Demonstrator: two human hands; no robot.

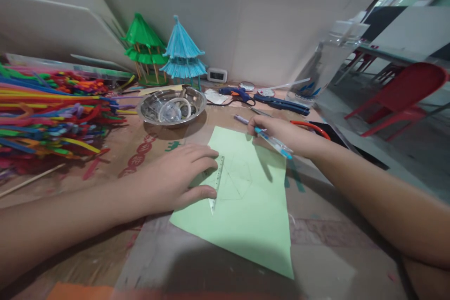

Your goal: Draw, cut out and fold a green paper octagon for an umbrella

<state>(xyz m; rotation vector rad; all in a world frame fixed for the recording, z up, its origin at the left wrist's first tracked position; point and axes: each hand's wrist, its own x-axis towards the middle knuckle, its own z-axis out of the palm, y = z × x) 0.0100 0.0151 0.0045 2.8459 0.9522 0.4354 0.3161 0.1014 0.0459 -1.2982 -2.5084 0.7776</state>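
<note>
Ruler of clear plastic (220,173), thin and straight, lies on the pale green paper sheet (256,234), w/ the left hand (176,173) spread flat at its left side: thumb and fingertips rest on it and are not closed around anything. The right hand (277,130) is closed on a slim clear-and-blue pen (277,143) near the far right part of the sheet, apart from the ruler; I cannot tell if the pale purple stick end (241,118) just past its fingers belongs to the same pen. In my judgement, main risk is a slipping ruler, b/c smooth plastic on paper has little grip; if the thumb presses more than the fingers, it may pivot and a line would come out crooked. The sheet could also turn, since mostly the left hand seems to weigh it down. The faint drawn lines (233,183), an angular fig. w/ several corners, may smudge if a palm drags over them. Re materials: paper looks matte; the counter (326,262) has a brownish covering; a round, shiny metal bowl (168,124) holds clear ring-shaped items etc.; fuzzy multicoloured craft stems (52,117) are heaped at left; behind stand a green model tower (142,35) and a light blue model tower (181,47), both w/ ridged, cone-shaped roofs.
</note>
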